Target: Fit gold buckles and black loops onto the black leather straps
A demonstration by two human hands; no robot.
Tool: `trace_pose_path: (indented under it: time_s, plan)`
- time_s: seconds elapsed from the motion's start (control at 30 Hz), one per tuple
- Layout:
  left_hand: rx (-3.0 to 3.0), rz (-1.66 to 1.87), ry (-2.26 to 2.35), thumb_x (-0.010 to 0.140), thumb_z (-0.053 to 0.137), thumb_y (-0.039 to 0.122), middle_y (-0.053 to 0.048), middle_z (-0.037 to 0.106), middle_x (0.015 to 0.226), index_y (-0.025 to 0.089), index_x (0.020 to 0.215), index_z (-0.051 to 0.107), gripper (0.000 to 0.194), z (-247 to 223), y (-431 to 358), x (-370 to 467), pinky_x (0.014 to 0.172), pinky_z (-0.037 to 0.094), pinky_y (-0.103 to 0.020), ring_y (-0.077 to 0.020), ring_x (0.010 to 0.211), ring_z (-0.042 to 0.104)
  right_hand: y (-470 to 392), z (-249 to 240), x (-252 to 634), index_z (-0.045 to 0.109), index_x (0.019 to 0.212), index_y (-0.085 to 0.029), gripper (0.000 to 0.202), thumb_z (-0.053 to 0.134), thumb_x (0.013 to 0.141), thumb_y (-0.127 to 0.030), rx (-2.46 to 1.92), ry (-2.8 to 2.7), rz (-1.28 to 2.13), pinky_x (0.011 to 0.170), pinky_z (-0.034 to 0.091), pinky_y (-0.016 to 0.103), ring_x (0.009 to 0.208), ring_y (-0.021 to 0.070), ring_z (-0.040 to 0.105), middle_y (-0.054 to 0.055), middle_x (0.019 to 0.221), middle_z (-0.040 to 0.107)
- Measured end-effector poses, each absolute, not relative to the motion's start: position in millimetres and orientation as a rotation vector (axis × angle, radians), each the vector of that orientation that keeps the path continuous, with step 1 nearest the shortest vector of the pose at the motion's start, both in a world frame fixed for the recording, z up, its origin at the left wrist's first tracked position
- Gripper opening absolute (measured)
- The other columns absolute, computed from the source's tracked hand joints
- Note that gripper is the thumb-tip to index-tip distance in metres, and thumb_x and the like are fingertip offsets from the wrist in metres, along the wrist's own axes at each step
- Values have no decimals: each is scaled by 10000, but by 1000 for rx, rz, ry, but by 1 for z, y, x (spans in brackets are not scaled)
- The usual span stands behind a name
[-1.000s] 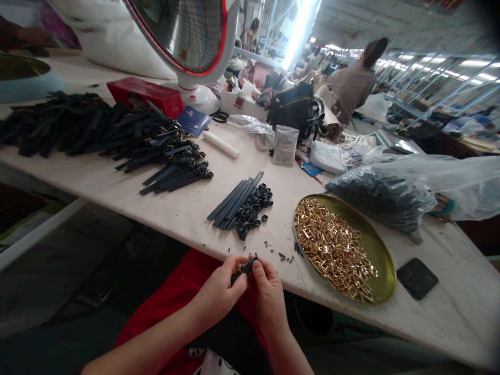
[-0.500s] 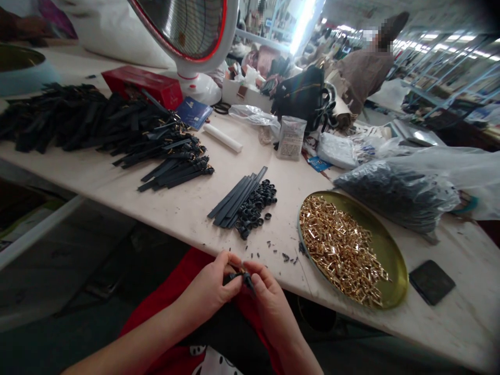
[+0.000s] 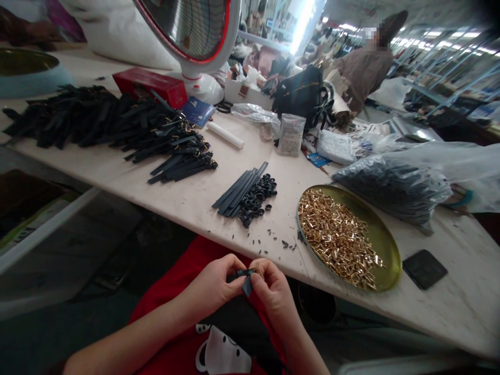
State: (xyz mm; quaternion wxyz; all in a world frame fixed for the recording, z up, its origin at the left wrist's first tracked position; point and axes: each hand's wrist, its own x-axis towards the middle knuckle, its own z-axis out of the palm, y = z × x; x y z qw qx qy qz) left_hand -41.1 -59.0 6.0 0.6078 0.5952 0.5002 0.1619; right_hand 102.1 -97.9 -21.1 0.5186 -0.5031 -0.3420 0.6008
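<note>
Close to my lap, just off the table's front edge, my left hand (image 3: pixel 214 281) and my right hand (image 3: pixel 274 291) meet. Both pinch a dark strap (image 3: pixel 247 286), which is bent between the fingertips. A bit of gold-coloured metal (image 3: pixel 258 271) shows at my right fingertips; its shape is mostly hidden. Beyond my hands lie flat dark strips (image 3: pixel 239 191) in a small stack, with a heap of little dark loops (image 3: pixel 258 198) beside them. To the right, a round gold-toned tray (image 3: pixel 385 250) holds many small gold metal pieces (image 3: pixel 334 234).
A large pile of dark straps with gold fittings (image 3: pixel 97 120) covers the table's left. Behind stand a red box (image 3: pixel 150 87), a fan (image 3: pixel 191 31) and a white roll (image 3: pixel 225 135). A plastic bag of dark pieces (image 3: pixel 394 182) and a black flat square (image 3: pixel 425 269) lie right.
My hands have shifted slightly right and turned the strap, so its flat end now points down between them. The camera view has tilted a little.
</note>
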Motion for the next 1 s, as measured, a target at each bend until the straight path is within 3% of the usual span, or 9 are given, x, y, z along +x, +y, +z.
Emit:
trace_pose_path:
  time_s: [0.13, 0.2, 0.3, 0.47, 0.57, 0.87, 1.0]
  plan:
    - [1216, 342, 1040, 711, 562, 274, 21, 586, 693, 136, 850, 542, 197, 15, -66, -44, 475, 353, -194, -100, 565, 486, -101, -26, 102, 469, 700, -195, 181, 598, 731, -318, -1371, -798, 1285, 551, 385, 224, 557, 94, 437, -46, 639, 477]
    - [1178, 359, 1008, 715, 553, 256, 14, 598, 708, 128, 862, 542, 195, 17, -67, -45, 481, 360, -196, -90, 553, 480, -104, -28, 102, 479, 803, -205, 154, 596, 732, -274, -1431, -873, 1144, 566, 393, 227, 566, 98, 455, -58, 640, 476]
    - [1140, 386, 967, 735, 549, 277, 9, 607, 706, 123, 859, 541, 197, 16, -68, -47, 482, 361, -195, -86, 553, 483, -109, -27, 104, 486, 997, -215, 273, 581, 742, -237, -1466, -1038, 1095, 580, 398, 230, 586, 103, 480, -53, 678, 511]
    - [1118, 356, 918, 735, 562, 258, -1, 617, 726, 122, 846, 546, 176, 13, -69, -50, 474, 361, -186, -96, 599, 513, -111, -18, 108, 496, 850, -195, 185, 603, 741, -299, -1299, -961, 1584, 492, 357, 202, 523, 91, 478, -50, 604, 530]
    - [1108, 366, 888, 746, 550, 249, -13, 634, 757, 125, 836, 545, 153, 12, -71, -50, 481, 371, -188, -105, 627, 532, -110, -17, 106, 462, 813, -193, 203, 580, 764, -350, -1242, -742, 1708, 428, 294, 169, 448, 70, 440, -66, 504, 512]
    - [1008, 430, 788, 774, 551, 344, -56, 661, 766, 125, 832, 531, 228, 5, -67, -52, 472, 347, -189, -108, 610, 546, -103, -24, 99, 435, 795, -201, 216, 591, 739, -340, -1041, -434, 1904, 377, 238, 143, 383, 52, 402, -78, 461, 506]
    - [986, 385, 882, 742, 582, 330, -17, 636, 725, 117, 855, 543, 244, 0, -66, -53, 466, 323, -184, -67, 517, 468, -104, -20, 103, 450, 804, -203, 151, 525, 794, -334, -1329, -886, 1660, 432, 305, 180, 445, 74, 435, -56, 530, 541]
